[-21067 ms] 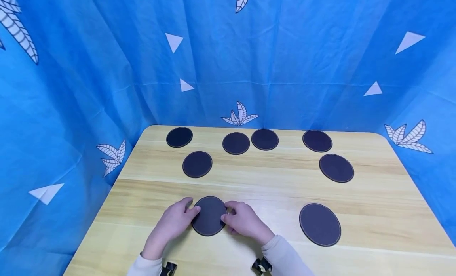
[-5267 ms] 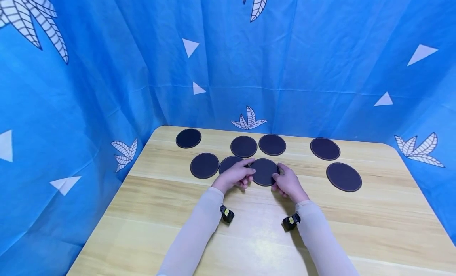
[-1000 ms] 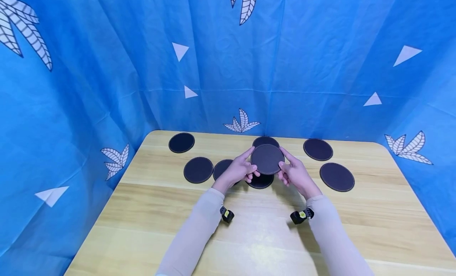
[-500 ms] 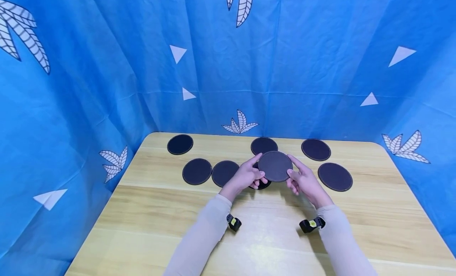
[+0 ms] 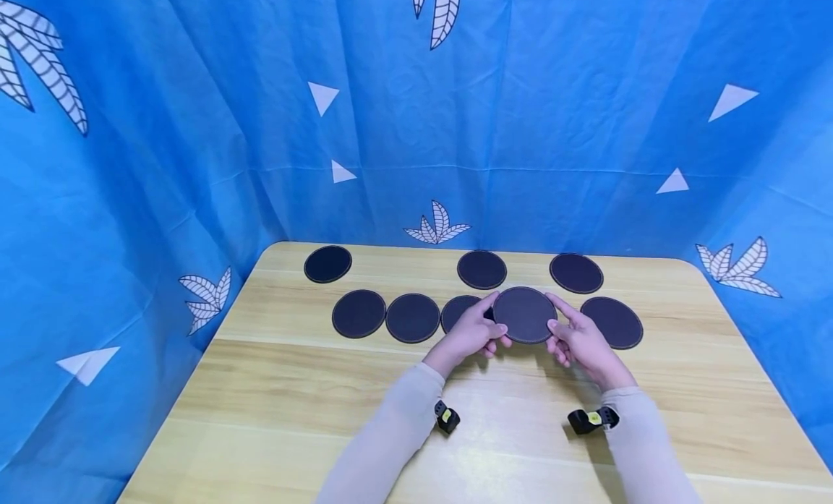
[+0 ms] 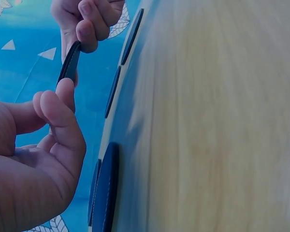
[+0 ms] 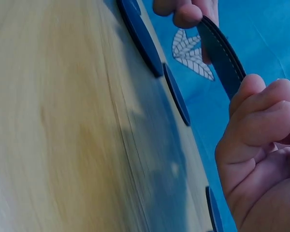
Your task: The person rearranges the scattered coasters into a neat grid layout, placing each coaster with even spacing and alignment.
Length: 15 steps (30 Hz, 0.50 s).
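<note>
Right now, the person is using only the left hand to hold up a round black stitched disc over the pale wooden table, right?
Not only the left hand: the right hand pinches the round black stitched disc on its other side, as the head view shows. The rest is true: it is held up over the pale wooden table.

Seven dark discs [image 5: 359, 314] on a pale wood-grain table [image 5: 273, 403]

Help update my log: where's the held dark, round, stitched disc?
In the head view, the disc is right of centre, between left hand and right hand, raised above the pale wooden table.
</note>
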Motion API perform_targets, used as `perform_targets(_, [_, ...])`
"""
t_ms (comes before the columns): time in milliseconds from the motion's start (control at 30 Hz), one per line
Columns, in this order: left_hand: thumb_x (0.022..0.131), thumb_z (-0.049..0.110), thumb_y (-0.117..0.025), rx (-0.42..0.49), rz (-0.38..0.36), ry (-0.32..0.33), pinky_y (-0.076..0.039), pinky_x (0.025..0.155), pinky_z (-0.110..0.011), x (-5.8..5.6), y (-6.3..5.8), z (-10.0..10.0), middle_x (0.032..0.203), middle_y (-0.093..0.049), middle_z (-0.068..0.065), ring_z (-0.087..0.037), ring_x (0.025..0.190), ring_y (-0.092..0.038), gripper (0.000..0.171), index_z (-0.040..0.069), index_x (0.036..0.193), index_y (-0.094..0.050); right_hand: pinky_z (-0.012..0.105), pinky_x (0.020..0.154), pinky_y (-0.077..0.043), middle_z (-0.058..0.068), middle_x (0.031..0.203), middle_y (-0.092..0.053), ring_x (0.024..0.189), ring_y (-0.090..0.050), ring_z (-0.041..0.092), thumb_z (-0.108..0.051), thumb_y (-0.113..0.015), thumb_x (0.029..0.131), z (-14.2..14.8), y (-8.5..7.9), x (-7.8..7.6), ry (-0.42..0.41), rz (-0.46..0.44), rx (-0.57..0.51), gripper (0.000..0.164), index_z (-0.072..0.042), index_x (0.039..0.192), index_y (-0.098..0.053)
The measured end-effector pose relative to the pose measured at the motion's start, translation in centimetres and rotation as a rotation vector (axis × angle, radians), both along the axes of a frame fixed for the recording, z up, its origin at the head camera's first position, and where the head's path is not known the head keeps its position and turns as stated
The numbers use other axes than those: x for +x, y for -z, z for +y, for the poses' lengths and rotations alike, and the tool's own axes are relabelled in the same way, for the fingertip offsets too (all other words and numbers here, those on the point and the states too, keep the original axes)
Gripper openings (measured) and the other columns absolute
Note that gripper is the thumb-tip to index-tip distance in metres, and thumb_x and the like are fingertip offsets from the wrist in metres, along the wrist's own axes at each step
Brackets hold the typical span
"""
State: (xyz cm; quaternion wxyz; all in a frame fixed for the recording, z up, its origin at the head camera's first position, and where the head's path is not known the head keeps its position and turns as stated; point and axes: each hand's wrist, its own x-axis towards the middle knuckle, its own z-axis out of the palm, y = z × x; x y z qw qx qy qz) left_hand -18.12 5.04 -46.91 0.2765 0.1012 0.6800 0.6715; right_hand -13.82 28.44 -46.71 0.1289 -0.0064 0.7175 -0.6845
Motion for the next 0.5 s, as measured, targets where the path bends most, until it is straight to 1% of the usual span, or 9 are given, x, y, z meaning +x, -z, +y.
perform_targets(133, [0.099,-0.001,-0.060,-0.016,-0.012,0.007,-0.048,0.045,-0.023,0.1,0.4,1.0,0.078,-0.071,-0.015,-0.013,0.049,-0.050,0.077,0.016,0.163,-0.020,0.022,0.040,-0.042,0.004,0.061,-0.059,0.045,-0.048,0.010,-0.008,-0.043,0.108,0.9,0.2,0.0,0.009,-0.016,0.020,0.061,-0.010,0.163,-0.016])
perform_targets(333, [0.097,-0.002,-0.062,-0.046,-0.024,0.017,-0.049,0.045,-0.022,-0.1,1.3,2.0,0.082,-0.071,-0.016,-0.013,0.051,-0.051,0.078,0.014,0.162,-0.022,0.023,0.041,-0.042,0.004,0.061,-0.060,0.045,-0.049,0.010,-0.006,-0.041,0.108,1.8,0.4,0.0,0.030,-0.037,0.064,0.062,-0.007,0.163,-0.013])
perform_targets(500, [0.095,-0.004,-0.062,-0.092,-0.013,-0.014,-0.046,0.043,-0.022,-0.2,1.7,2.1,0.078,-0.069,-0.014,-0.012,0.048,-0.048,0.077,0.011,0.161,-0.026,0.023,0.041,-0.043,0.006,0.061,-0.060,0.045,-0.050,0.009,-0.004,-0.040,0.107,2.0,1.1,-0.2,0.041,-0.061,0.103,0.062,-0.005,0.162,-0.010])
